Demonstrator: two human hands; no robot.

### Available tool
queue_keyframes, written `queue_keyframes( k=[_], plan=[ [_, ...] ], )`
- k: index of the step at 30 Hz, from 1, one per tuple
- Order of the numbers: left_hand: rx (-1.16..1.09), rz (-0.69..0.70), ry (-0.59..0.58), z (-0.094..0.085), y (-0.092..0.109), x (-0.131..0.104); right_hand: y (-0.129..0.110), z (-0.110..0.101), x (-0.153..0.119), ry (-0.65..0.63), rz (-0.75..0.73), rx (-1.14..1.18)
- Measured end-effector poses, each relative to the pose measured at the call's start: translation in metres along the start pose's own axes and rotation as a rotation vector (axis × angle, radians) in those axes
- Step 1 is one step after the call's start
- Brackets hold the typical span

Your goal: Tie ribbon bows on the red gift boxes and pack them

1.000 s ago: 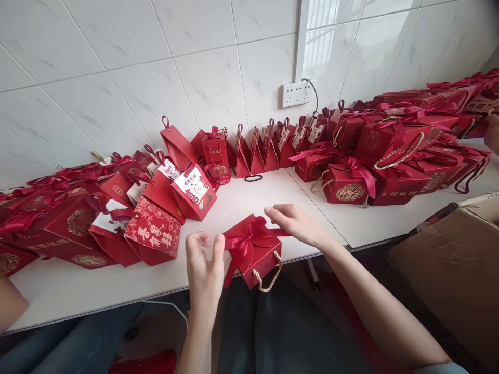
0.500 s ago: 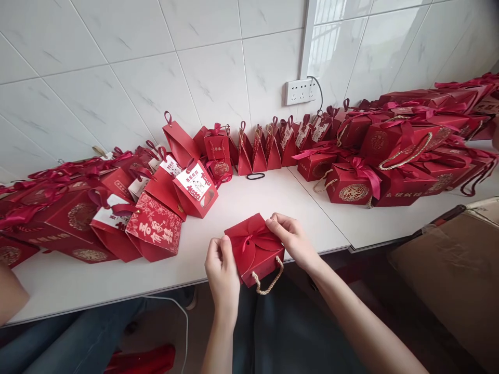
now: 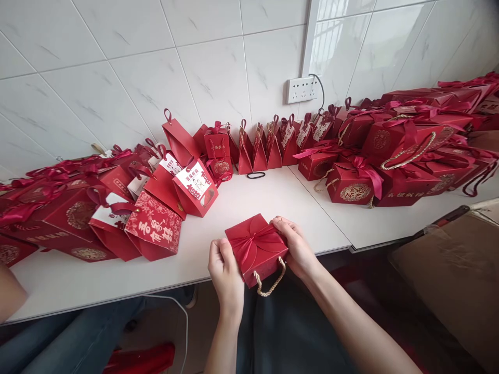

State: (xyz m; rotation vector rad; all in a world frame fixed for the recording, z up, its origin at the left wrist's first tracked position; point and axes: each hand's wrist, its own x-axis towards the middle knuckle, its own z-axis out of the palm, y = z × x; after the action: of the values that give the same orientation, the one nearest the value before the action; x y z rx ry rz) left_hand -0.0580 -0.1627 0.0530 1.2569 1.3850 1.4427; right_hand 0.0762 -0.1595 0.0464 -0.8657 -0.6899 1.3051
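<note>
A small red gift box (image 3: 268, 254) is held in front of me at the table's near edge, its petal-like top flaps folded in. Across the top runs a red ribbon (image 3: 253, 239), gathered at the middle. A twisted gold cord handle (image 3: 268, 292) hangs from the near side. My left hand (image 3: 226, 272) is closed on the left side of the box, thumb up. At the right corner, my right hand (image 3: 294, 244) grips the box near the ribbon's end; whether it also pinches the ribbon I cannot tell.
Finished-looking red boxes crowd the white table (image 3: 273, 195): a left pile (image 3: 78, 213), a right pile (image 3: 409, 150) and a row (image 3: 261, 150) along the tiled wall. A black loop (image 3: 255, 175) lies mid-table. A cardboard box (image 3: 448, 275) stands at right. Another person's arm (image 3: 11, 293) shows at left.
Both hands and the box have shifted slightly right. My right hand has slid a little lower along the box's right side, and the ribbon across the top looks flatter and more stretched.
</note>
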Motion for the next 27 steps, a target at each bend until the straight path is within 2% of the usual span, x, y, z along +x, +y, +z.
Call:
queue_keyframes(
  k=[2, 5, 7, 9, 12, 15, 20, 22, 24, 27],
  plan=[
    [-0.071, -0.078, -0.063, -0.005, -0.002, 0.004, -0.003, -0.010, 0.002, -0.061, -0.020, -0.069],
    [-0.096, -0.194, -0.189, -0.017, -0.003, 0.010, -0.010, -0.031, 0.005, -0.186, -0.146, -0.188],
    [-0.048, -0.184, -0.273, -0.024, -0.001, 0.012, -0.016, -0.042, 0.005, -0.335, -0.186, -0.303],
    [0.002, -0.151, -0.345, -0.027, 0.004, 0.012, -0.021, -0.049, 0.004, -0.496, -0.154, -0.458],
    [0.013, -0.159, -0.411, -0.030, 0.012, 0.008, -0.025, -0.049, 0.002, -0.628, -0.109, -0.636],
    [0.048, -0.167, -0.481, -0.038, 0.017, 0.004, -0.023, -0.045, 0.001, -0.611, -0.161, -0.731],
    [0.254, -0.220, -0.815, -0.067, 0.007, 0.001, -0.017, -0.045, -0.003, -0.452, -0.371, -0.774],
    [0.380, -0.225, -0.889, -0.076, 0.002, 0.004, -0.017, -0.047, -0.006, -0.387, -0.482, -0.834],
    [0.473, -0.192, -0.840, -0.079, 0.001, 0.010, -0.019, -0.048, -0.009, -0.333, -0.611, -0.904],
    [0.406, -0.062, -0.538, -0.071, 0.012, 0.022, -0.026, -0.048, -0.012, -0.317, -0.768, -0.961]
  ],
)
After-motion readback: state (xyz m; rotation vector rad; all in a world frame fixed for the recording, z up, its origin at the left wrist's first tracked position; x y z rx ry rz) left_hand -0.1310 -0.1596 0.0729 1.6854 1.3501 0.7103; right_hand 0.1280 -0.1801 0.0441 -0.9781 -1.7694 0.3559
